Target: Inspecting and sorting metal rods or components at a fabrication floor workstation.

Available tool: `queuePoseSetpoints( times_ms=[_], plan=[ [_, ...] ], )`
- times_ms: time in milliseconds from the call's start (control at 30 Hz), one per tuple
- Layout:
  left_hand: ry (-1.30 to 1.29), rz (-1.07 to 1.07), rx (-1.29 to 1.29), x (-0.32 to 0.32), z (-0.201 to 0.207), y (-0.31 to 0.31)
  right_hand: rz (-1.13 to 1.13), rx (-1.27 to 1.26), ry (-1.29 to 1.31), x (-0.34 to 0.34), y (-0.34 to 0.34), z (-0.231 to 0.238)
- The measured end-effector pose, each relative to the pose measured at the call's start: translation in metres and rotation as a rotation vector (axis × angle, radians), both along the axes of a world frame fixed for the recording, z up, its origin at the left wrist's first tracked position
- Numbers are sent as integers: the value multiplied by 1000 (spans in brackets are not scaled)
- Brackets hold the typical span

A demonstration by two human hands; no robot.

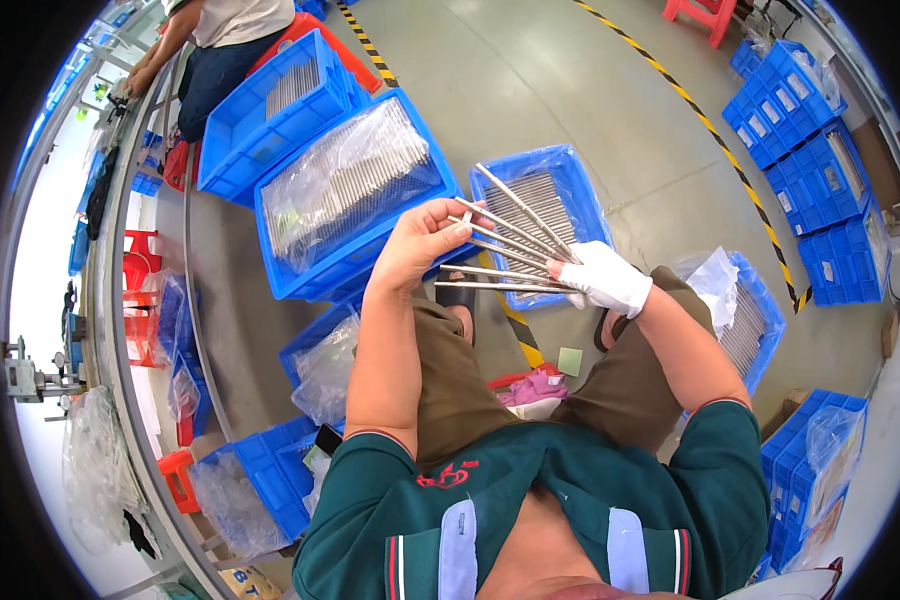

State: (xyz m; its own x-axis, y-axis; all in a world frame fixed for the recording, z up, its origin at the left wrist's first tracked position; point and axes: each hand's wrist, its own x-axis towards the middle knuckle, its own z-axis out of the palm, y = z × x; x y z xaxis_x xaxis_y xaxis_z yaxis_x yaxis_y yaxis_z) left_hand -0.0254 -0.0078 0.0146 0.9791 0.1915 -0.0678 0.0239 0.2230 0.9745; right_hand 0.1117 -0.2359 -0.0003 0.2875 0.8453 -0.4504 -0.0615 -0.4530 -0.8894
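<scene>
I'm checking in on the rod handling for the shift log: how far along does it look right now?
Done: nothing here shows finished pieces for certain. In hand: the gloved right hand grips a fan of metal rods, and the bare left hand touches their far ends. Left: the crate just beyond the hands holds many rods, and the bagged crate beside it looks full.

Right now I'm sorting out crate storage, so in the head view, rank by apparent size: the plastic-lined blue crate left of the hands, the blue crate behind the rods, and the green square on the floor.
1. Plastic-lined blue crate, largest.
2. Blue crate behind the rods; it is partly hidden and fisheye-warped, so the gap is unsure.
3. Green square, clearly smallest.
</scene>
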Motion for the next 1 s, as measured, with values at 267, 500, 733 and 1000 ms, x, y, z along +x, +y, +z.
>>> queuePoseSetpoints(
  times_ms=[267,500,733,1000],
  plan=[
    [66,92,65,-2,-2,16,80,-34,-77,3,-3,-6],
    [61,61,4,-1,-3,10,122,-25,-138,2,-2,3],
    [99,26,69,-4,-3,20,131,-37,-98,1,-3,1],
    [34,113,11,9,-8,12,225,-44,-88,-1,-7,-6]
  ],
)
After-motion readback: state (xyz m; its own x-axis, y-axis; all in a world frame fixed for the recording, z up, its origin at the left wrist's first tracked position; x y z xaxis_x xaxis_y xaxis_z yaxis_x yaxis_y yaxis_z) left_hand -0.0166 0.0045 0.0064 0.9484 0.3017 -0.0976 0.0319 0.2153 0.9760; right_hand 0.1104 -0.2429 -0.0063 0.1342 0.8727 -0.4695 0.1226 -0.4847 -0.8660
